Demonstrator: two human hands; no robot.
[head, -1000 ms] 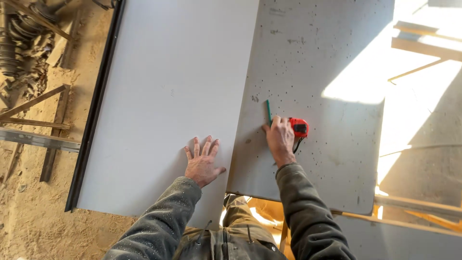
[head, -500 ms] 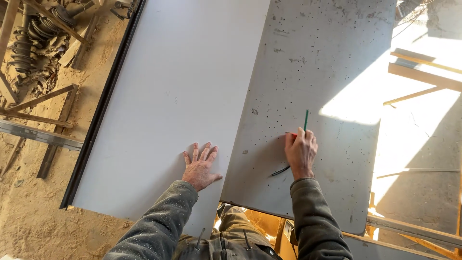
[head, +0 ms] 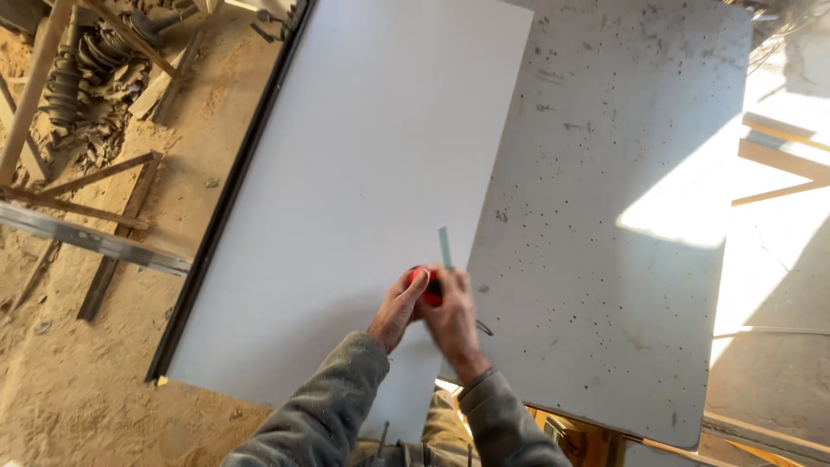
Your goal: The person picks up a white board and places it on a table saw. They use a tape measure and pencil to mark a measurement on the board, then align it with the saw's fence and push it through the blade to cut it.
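Both hands meet around a small red tape measure (head: 421, 286): the left hand (head: 399, 309) curls its fingers against the red case from the left, and the right hand (head: 451, 320) closes over it from the right, so that only a sliver of red shows between them. Whether each hand truly clamps the case or merely rests against it cannot be told. From the top of the right hand a green pencil (head: 445, 248) sticks up, pinched by fingers that are hidden from view.

The tape measure sits over the right-hand edge of a smooth white panel (head: 346, 173), close to its near end. Just right of the tape measure lies a second, grey board (head: 622, 130) speckled with dark spots, partly lit by a patch of sun. Left of the white panel a dark strip (head: 226, 195) runs along its long edge. Beyond that, well away from the tape measure, the sawdust floor (head: 69, 372) carries wooden slats and a metal rail (head: 91, 242).
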